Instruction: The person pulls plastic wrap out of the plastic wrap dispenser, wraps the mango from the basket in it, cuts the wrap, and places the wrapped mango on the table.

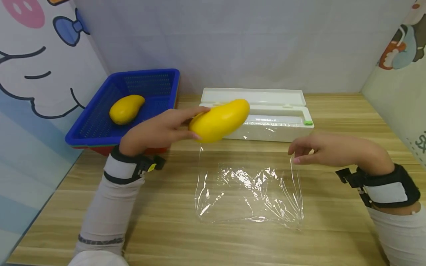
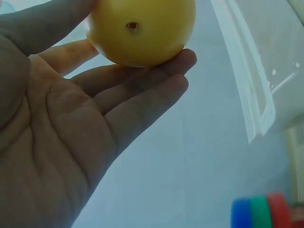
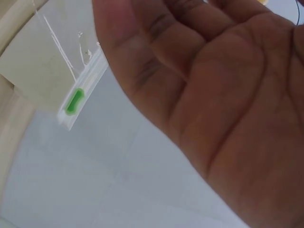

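My left hand holds a yellow mango by its rounder end, thumb on one side and fingers on the other. In the left wrist view a small stem pit shows on the mango. The fruit is raised in front of a white cling film box. From this box a sheet of clear cling film spreads toward me, wrinkled across its near part. My right hand has bent fingers, its thumb and fingertips right at the film's right edge; I cannot tell whether they pinch it.
A blue basket at the back left holds another mango, with a red rim or basket below it. The box's lid is raised, and a green slider sits at its right end. A pale wall stands behind the wooden table.
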A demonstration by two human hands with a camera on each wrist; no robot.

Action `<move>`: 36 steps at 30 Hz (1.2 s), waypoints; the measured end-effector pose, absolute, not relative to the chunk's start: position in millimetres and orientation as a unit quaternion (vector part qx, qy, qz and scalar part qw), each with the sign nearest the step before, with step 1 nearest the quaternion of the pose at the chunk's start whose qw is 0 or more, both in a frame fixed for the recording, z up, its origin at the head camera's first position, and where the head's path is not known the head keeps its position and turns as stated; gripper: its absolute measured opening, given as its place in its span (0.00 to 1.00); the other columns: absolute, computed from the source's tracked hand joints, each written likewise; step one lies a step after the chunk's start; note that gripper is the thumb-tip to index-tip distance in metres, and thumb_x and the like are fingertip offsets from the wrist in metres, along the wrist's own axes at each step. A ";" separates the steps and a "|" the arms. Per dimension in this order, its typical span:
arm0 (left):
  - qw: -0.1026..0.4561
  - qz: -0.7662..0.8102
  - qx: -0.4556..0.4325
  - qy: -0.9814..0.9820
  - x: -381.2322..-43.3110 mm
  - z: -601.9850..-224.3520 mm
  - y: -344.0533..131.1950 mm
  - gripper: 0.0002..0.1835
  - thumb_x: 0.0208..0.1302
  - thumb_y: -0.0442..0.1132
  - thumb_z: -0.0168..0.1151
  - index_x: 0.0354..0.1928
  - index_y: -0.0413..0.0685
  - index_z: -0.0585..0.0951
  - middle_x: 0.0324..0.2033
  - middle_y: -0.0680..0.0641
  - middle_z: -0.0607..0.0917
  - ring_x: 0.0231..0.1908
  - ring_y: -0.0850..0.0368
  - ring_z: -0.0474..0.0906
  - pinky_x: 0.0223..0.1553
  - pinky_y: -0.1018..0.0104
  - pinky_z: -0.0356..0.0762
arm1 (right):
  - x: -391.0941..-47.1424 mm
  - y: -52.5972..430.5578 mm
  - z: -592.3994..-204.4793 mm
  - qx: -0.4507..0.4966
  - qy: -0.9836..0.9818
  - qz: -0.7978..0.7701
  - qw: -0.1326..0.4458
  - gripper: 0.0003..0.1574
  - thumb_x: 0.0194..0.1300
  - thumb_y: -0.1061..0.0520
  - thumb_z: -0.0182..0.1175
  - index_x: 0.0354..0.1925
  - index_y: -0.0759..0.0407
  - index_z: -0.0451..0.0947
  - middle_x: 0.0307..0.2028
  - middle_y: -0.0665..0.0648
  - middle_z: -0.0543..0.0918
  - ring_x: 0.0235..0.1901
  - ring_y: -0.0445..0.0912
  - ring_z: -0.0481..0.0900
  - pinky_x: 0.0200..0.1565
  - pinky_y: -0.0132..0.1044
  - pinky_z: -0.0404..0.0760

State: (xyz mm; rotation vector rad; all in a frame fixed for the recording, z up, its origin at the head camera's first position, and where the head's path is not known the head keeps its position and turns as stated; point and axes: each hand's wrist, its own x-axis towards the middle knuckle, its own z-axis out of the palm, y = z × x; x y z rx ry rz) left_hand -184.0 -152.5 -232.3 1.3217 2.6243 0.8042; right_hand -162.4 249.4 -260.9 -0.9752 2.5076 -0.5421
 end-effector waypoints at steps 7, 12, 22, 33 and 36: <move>0.098 0.253 0.463 0.844 -180.3 -241.4 -132.8 0.33 0.65 0.42 0.57 0.70 0.47 0.60 0.48 0.47 0.76 0.43 0.56 0.69 0.48 0.55 0.73 | -151.1 245.9 -263.1 -0.353 0.891 -0.191 0.210 0.12 0.64 0.44 0.59 0.40 0.50 0.78 0.37 0.46 0.81 0.41 0.40 0.76 0.44 0.46 0.79; 0.125 0.245 0.506 0.818 -180.9 -251.0 -118.4 0.34 0.63 0.43 0.60 0.69 0.44 0.62 0.61 0.46 0.72 0.50 0.59 0.68 0.59 0.53 0.69 | -140.8 244.7 -266.8 -0.364 0.883 -0.184 0.231 0.12 0.61 0.44 0.63 0.38 0.48 0.76 0.36 0.46 0.81 0.41 0.41 0.75 0.44 0.48 0.78; 0.182 0.213 0.523 0.805 -179.2 -270.1 -97.7 0.35 0.63 0.44 0.61 0.70 0.49 0.61 0.66 0.47 0.68 0.54 0.62 0.66 0.59 0.55 0.69 | -129.2 228.9 -278.2 -0.399 0.868 -0.151 0.254 0.16 0.51 0.47 0.70 0.33 0.49 0.73 0.31 0.46 0.78 0.37 0.43 0.74 0.42 0.44 0.76; 0.209 0.156 0.510 0.820 -178.0 -279.5 -86.2 0.35 0.60 0.42 0.65 0.69 0.51 0.64 0.61 0.49 0.73 0.52 0.62 0.69 0.58 0.57 0.71 | -119.7 212.4 -290.6 -0.364 0.878 -0.115 0.288 0.15 0.44 0.53 0.72 0.24 0.48 0.72 0.21 0.44 0.72 0.23 0.39 0.69 0.27 0.32 0.70; 0.212 0.144 0.516 0.818 -179.0 -283.8 -83.0 0.36 0.60 0.43 0.65 0.69 0.52 0.64 0.61 0.49 0.74 0.50 0.63 0.70 0.56 0.59 0.72 | -116.6 206.4 -293.4 -0.356 0.878 -0.107 0.303 0.16 0.42 0.53 0.73 0.21 0.48 0.72 0.19 0.43 0.71 0.21 0.38 0.68 0.25 0.31 0.68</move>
